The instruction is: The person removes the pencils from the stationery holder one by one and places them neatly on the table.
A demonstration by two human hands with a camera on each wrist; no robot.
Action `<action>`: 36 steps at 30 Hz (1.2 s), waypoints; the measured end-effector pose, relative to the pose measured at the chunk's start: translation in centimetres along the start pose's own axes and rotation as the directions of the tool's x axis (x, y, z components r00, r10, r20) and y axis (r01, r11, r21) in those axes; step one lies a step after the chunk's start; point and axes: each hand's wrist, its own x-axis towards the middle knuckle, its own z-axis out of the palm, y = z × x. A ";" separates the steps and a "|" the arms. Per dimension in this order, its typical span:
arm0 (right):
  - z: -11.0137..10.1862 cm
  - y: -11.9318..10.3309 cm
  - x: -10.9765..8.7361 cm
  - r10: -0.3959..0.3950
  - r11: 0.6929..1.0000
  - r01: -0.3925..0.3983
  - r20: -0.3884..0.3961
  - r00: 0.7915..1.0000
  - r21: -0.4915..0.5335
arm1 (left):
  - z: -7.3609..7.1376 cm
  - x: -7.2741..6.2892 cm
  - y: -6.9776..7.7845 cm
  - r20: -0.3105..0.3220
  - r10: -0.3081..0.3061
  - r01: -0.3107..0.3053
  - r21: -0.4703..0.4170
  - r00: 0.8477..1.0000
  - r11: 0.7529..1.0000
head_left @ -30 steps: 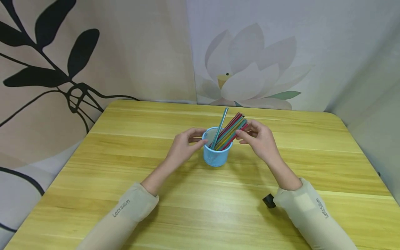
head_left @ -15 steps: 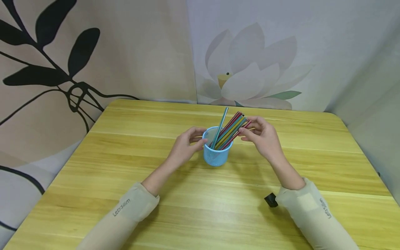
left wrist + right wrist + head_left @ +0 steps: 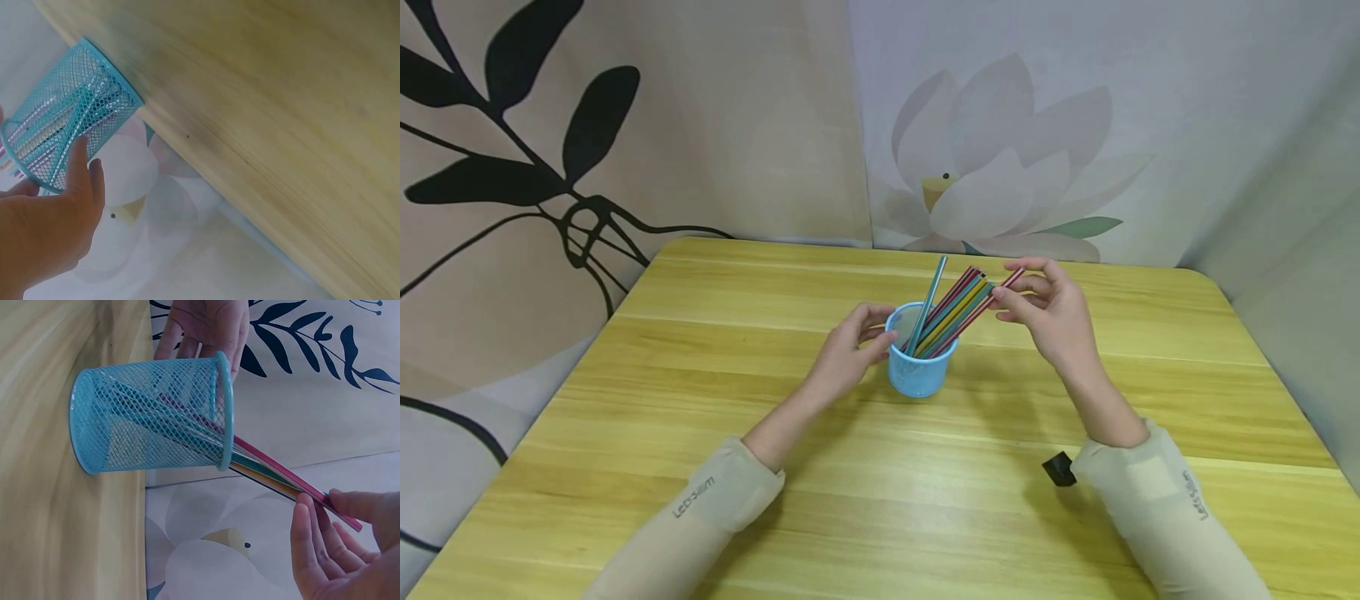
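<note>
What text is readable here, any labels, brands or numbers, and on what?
"Lets...lim": left sleeve, slanting along the forearm; middle letters blurred.
"Lets...": right sleeve, seen at a steep angle; the rest is too blurred to read.
No text seen on the cup, straws or table.
No numbers or signs readable in any view.

- Colored sticks [image 3: 957, 308], lower ends hidden by the blue cup [image 3: 917, 378] in the head view;
- left hand [image 3: 53, 234], cut off by the left wrist view's edge;
- right hand [image 3: 344, 547], likewise in the right wrist view.
</note>
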 end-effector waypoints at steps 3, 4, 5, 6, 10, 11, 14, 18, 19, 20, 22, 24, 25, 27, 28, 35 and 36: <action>-0.3 -0.1 0.1 -0.032 0.998 0.033 -0.019 0.999 0.058 | 0.1 0.0 0.0 -0.001 -0.005 0.005 -0.006 1.000 1.000; -0.3 -0.2 0.1 -0.041 0.997 0.043 -0.025 0.999 0.070 | 0.1 0.0 0.0 -0.002 -0.007 0.007 -0.009 1.000 1.000; -0.4 -0.2 0.2 -0.049 0.996 0.051 -0.032 0.998 0.077 | 0.1 0.0 0.0 -0.003 -0.009 0.009 -0.010 1.000 1.000; -0.5 -0.3 0.2 -0.054 0.995 0.057 -0.040 0.998 0.080 | 0.1 0.0 -0.1 -0.004 -0.011 0.011 -0.012 1.000 1.000; -0.7 -0.6 0.3 -0.069 0.994 0.074 -0.070 0.995 0.077 | 0.2 0.0 -0.1 -0.006 -0.009 0.009 -0.017 1.000 1.000; -0.8 -0.6 0.3 -0.072 0.994 0.078 -0.077 0.994 0.077 | 0.2 0.0 0.0 -0.006 -0.008 0.008 -0.021 1.000 1.000; -1.0 -0.8 0.3 -0.085 0.991 0.095 -0.098 0.992 0.093 | 0.2 -0.1 0.0 -0.006 -0.008 0.008 -0.036 1.000 0.999; -1.4 -1.0 0.5 -0.112 0.983 0.127 -0.115 0.987 0.129 | 0.2 -0.2 0.2 -0.005 -0.010 0.009 -0.044 1.000 0.999; -1.5 -1.0 0.5 -0.117 0.982 0.133 -0.119 0.986 0.137 | 0.2 -0.2 0.2 -0.003 -0.010 0.009 -0.044 1.000 0.999; -1.6 -1.1 0.6 -0.122 0.980 0.139 -0.122 0.985 0.143 | 0.2 -0.2 0.2 -0.003 -0.009 0.009 -0.044 1.000 0.999; -1.8 -1.2 0.6 -0.125 0.976 0.144 -0.125 0.984 0.162 | 0.2 -0.2 0.2 -0.001 -0.010 0.010 -0.044 1.000 0.999; -1.9 -1.4 0.6 -0.129 0.974 0.150 -0.132 0.983 0.168 | 0.2 -0.2 0.2 0.000 -0.013 0.013 -0.046 1.000 0.999; -2.0 -1.4 0.6 -0.131 0.974 0.154 -0.135 0.982 0.169 | 0.2 -0.2 0.2 -0.001 -0.015 0.015 -0.047 1.000 0.999; -2.1 -1.6 0.7 -0.134 0.972 0.158 -0.143 0.981 0.175 | 0.2 -0.3 0.3 -0.002 -0.020 0.020 -0.045 1.000 0.999; -2.2 -1.7 0.7 -0.133 0.971 0.159 -0.148 0.980 0.176 | 0.2 -0.3 0.3 -0.002 -0.023 0.023 -0.045 1.000 0.999; -2.6 -2.2 0.7 -0.121 0.969 0.156 -0.179 0.976 0.194 | 0.3 -0.3 0.4 -0.003 -0.033 0.033 -0.044 0.999 0.998; -2.7 -2.2 0.7 -0.118 0.968 0.154 -0.183 0.976 0.197 | 0.3 -0.3 0.4 -0.004 -0.034 0.034 -0.045 0.999 0.998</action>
